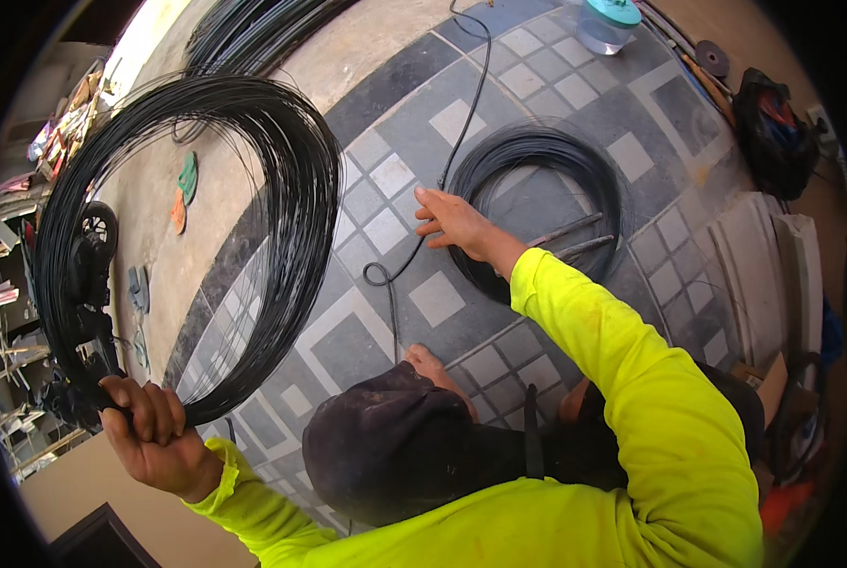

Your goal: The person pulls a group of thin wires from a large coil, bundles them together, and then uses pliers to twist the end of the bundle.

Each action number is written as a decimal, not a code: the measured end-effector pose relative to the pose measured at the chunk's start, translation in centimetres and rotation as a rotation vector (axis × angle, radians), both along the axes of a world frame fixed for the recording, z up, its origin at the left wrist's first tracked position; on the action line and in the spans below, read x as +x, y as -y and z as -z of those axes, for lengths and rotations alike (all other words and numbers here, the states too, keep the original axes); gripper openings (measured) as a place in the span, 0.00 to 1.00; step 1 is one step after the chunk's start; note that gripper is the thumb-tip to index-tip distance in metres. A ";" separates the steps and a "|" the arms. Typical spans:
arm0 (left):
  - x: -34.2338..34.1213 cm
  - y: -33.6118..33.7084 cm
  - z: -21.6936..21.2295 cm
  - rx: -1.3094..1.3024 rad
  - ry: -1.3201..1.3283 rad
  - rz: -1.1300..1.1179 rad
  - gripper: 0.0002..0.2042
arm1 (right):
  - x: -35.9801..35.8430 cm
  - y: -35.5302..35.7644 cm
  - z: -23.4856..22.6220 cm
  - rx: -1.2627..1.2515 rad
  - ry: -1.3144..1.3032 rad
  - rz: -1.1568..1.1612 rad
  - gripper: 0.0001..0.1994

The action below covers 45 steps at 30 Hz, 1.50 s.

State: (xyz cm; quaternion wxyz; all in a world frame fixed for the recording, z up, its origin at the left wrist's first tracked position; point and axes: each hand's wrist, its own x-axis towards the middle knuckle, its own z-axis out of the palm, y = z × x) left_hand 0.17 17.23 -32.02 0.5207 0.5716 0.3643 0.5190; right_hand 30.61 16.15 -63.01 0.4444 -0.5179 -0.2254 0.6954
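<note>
A large coil of thin black wire is held up at the left. My left hand grips its lower edge, fingers wrapped round the strands. My right hand reaches out over the tiled floor, fingers apart and holding nothing. Just beyond and to the right of that hand, a smaller coil of dark wire lies flat on the tiles, partly covered by my wrist. A pair of pliers or cutters, its two long handles showing, rests inside this coil; its head is hidden behind my forearm.
A black cable runs across the tiles near my right hand. At the far side are a tub with a turquoise lid and bundled dark rods. Sandals lie at left; a black bag and pale boards stand right.
</note>
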 end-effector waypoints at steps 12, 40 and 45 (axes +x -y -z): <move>1.5 -1.5 2.4 -0.156 0.255 0.185 0.09 | 0.9 -1.1 -0.8 0.384 0.429 -0.217 0.20; 0.9 -10.1 14.1 -0.450 0.300 -0.342 0.08 | 12.9 6.2 -6.2 0.482 0.821 -0.832 0.04; 0.9 -10.3 12.3 -0.406 0.289 -0.308 0.09 | 11.7 4.3 -10.9 0.602 1.841 -1.169 0.09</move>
